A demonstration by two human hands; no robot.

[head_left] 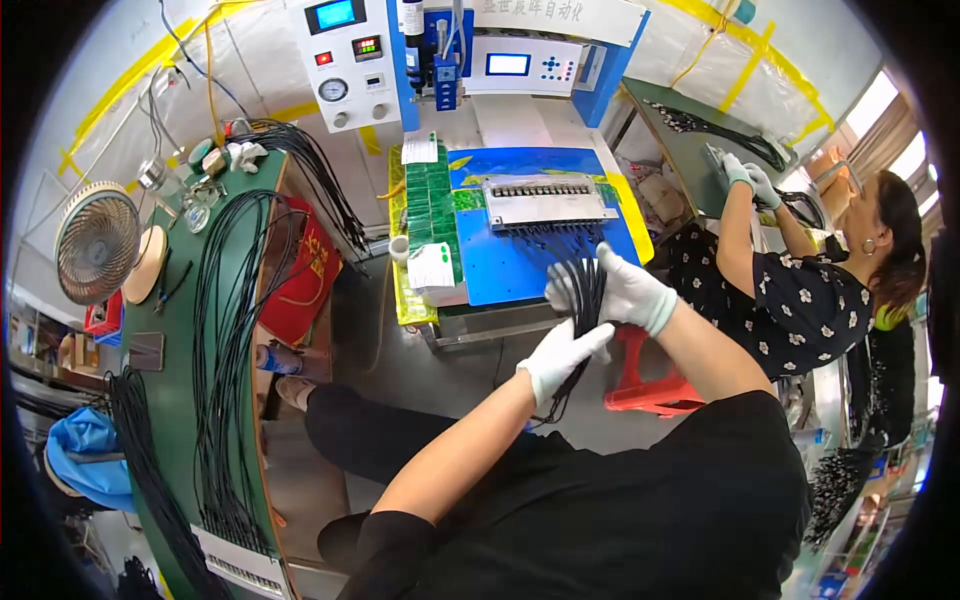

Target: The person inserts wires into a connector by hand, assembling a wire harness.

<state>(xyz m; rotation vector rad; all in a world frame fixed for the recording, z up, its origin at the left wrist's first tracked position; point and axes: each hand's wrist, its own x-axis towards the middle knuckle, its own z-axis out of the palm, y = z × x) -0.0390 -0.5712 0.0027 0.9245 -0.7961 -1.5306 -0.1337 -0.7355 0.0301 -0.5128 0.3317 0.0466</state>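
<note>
A bundle of black cables [583, 290] hangs from the near side of a metal clamping fixture [545, 208] on a blue board [495, 275]. My right hand [637, 292], in a white glove, is closed round the bundle with its thumb up and its fingertips showing on the far left side. Lower down, my left hand [562, 358], gloved too, grips the same cables, its thumb lying across them toward the right. The cables' lower ends drop below my hands, partly hidden by them. A row of small connectors [545, 190] lines the fixture's slot.
Behind the board stands a bench machine [520, 65] with a blue frame and a dispensing head [446, 85]. Long cables [225, 330] cover the green left table [165, 420], beside a fan [98, 243]. A red stool [640, 375] and a seated co-worker [800, 290] are at right.
</note>
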